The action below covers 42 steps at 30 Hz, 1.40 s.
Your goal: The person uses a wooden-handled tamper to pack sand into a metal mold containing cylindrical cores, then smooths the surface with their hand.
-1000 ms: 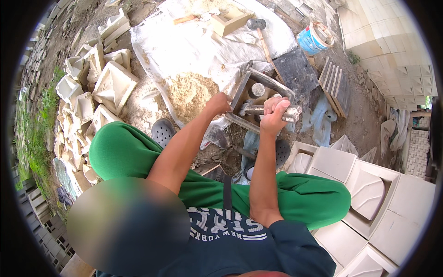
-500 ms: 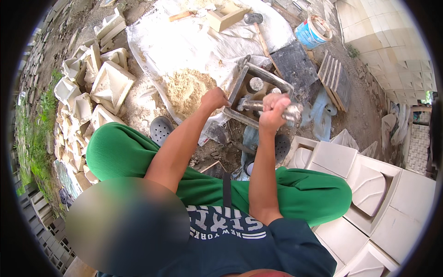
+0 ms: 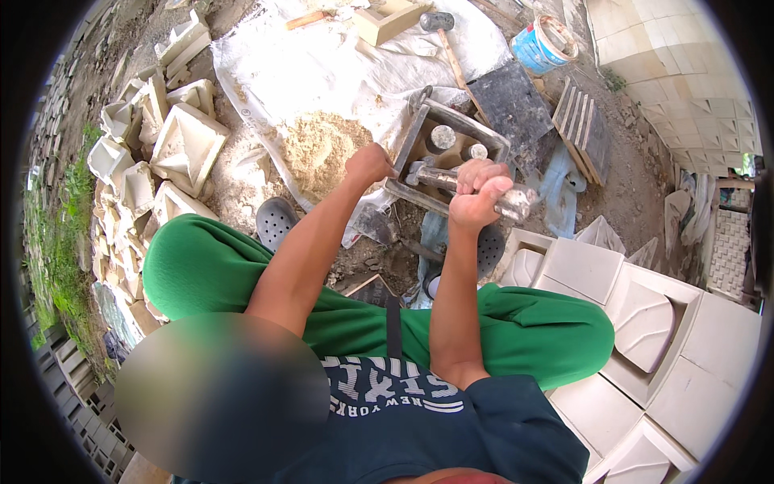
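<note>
A rectangular dark-framed mould point(image 3: 409, 194) sits on the ground in front of me, with sandy material and pale round-topped cylinders point(image 3: 443, 138) inside. My right hand point(image 3: 477, 194) is wrapped round a mortar-caked, hammer-shaped metal tool point(image 3: 438, 177) held across the mould's near right part. At the mould's left edge, my left hand point(image 3: 370, 164) is closed with its fingers against the frame; what they grip there is partly hidden. Just left of that hand lies a heap of damp sand point(image 3: 318, 149) on a white sheet point(image 3: 282, 60).
A mallet point(image 3: 438, 22) lies beyond the mould, near a blue-and-white bucket point(image 3: 545, 44). Dark boards point(image 3: 516, 105) and slats point(image 3: 574, 133) lean at the right. Broken cast pieces point(image 3: 189, 145) are piled left. Pale cast blocks point(image 3: 582, 270) stand close at my right knee.
The whole view has shifted slightly. Both hands keep their grip at the mould, and the metal tool stays in my right hand at nearly the same spot.
</note>
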{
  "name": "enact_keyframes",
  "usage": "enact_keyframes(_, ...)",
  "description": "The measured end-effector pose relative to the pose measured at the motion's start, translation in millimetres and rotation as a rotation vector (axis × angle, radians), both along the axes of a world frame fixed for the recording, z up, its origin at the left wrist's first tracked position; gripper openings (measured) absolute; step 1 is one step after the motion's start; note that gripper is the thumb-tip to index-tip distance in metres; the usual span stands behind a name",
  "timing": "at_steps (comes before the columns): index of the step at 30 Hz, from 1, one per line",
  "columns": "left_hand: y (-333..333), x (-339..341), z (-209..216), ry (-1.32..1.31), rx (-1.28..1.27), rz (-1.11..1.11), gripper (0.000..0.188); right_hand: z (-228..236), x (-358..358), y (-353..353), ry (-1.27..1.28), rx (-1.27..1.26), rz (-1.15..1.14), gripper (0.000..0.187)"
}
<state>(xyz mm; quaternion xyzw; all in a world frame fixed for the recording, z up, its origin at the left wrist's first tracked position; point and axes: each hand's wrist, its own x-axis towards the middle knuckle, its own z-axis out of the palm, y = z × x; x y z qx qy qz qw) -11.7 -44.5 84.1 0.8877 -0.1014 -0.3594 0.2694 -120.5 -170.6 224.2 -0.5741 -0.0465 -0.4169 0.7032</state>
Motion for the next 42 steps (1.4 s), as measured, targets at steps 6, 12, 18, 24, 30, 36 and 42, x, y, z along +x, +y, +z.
enact_keyframes(6, 7, -12, -4, -0.029, -0.037, 0.046, 0.024, 2, -4, 4, 0.056, -0.016, -0.024, 0.048)
enact_keyframes(12, 3, 1, 6, 0.058, 0.003, -0.014, 0.025, -9, 16, 1, 0.203, -0.017, -0.12, 0.049)
enact_keyframes(18, 1, -1, 2, 0.02, -0.006, -0.006, 0.025, -11, 9, -3, 0.089, -0.059, -0.066, 0.05)
enact_keyframes(24, 0, -6, 4, -0.014, 0.025, 0.003, 0.024, -8, 7, -12, 0.007, -0.04, -0.012, 0.05)
enact_keyframes(30, 7, -3, -6, 0.028, -0.028, 0.013, 0.025, 5, 18, -7, 0.11, 0.003, -0.067, 0.054)
enact_keyframes(36, 2, 0, 2, 0.006, -0.048, -0.049, 0.028, -1, 26, -10, 0.177, -0.011, -0.109, 0.053)
enact_keyframes(42, 3, -2, 1, -0.013, -0.072, -0.01, 0.026, -5, 12, -12, 0.008, 0.028, -0.017, 0.048)
